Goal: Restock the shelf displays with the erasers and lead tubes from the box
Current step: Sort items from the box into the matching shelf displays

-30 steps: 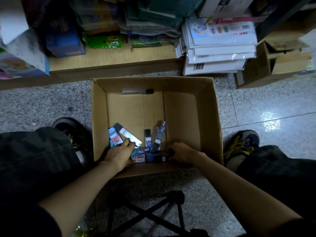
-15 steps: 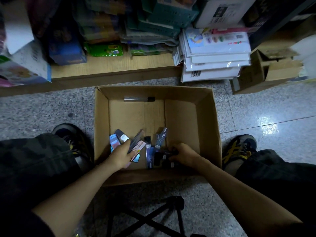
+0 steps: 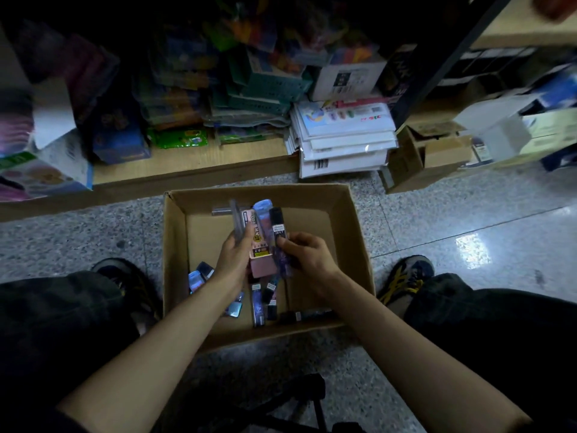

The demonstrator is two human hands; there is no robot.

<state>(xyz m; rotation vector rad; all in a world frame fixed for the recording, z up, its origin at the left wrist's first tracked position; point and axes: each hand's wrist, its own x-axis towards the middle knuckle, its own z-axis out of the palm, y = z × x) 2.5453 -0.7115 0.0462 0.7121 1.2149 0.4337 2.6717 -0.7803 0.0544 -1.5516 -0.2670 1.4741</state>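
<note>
Both hands have risen from the floor of the cardboard box [image 3: 175, 260] to above its middle. Left hand [image 3: 232, 259] grips a fan of lead tubes [image 3: 259, 242], fingers curled round them. Right hand [image 3: 309, 256] pinches a black tube [image 3: 277, 225] just beside the fan. Their long axes point toward the box's far wall. Loose tubes [image 3: 258, 304] lie below, by the near wall, under both wrists.

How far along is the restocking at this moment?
Done: no placement on the shelf is visible. In hand: the left hand holds a fan of packs, a pink pack among them; the right hand pinches a black tube. Left: several loose tubes lie on the cardboard box floor, so most shelving remains.
</note>
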